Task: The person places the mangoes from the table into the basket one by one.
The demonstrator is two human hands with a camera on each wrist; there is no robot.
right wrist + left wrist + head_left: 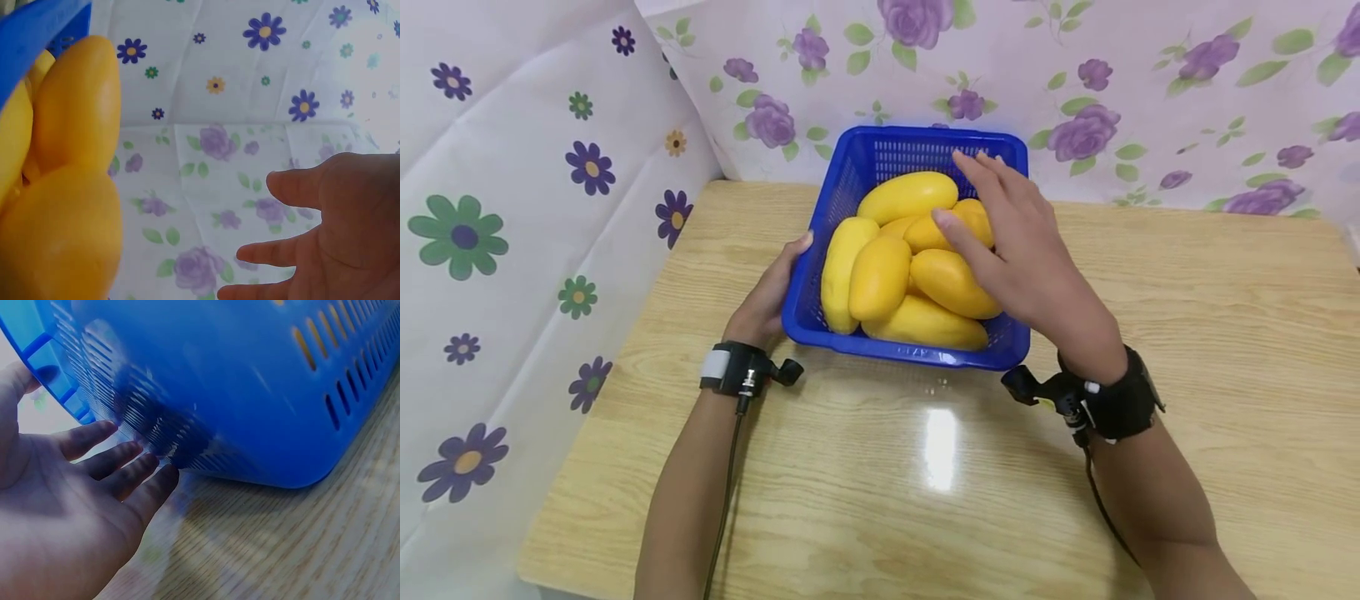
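A blue plastic basket (pixel 907 354) with slotted walls holds several yellow mangoes (pixel 880 277). My left hand (pixel 771 292) is at the basket's left side. In the left wrist view, its fingertips (pixel 150 464) touch the outer wall with the fingers nearly straight, and the thumb is at the rim. My right hand (pixel 1026 246) hovers above the basket's right part, fingers spread and holding nothing. It hides some mangoes and part of the right rim. The right wrist view shows the right hand (pixel 350 231) apart from the mangoes (pixel 78 112).
The basket stands on a light wood-grain table (pixel 865 500), near its back edge. Behind it hangs a floral sheet (pixel 1150 100) with purple roses. Another flowered sheet (pixel 527 250) covers the left side. Each wrist wears a black strap with a small camera and cable.
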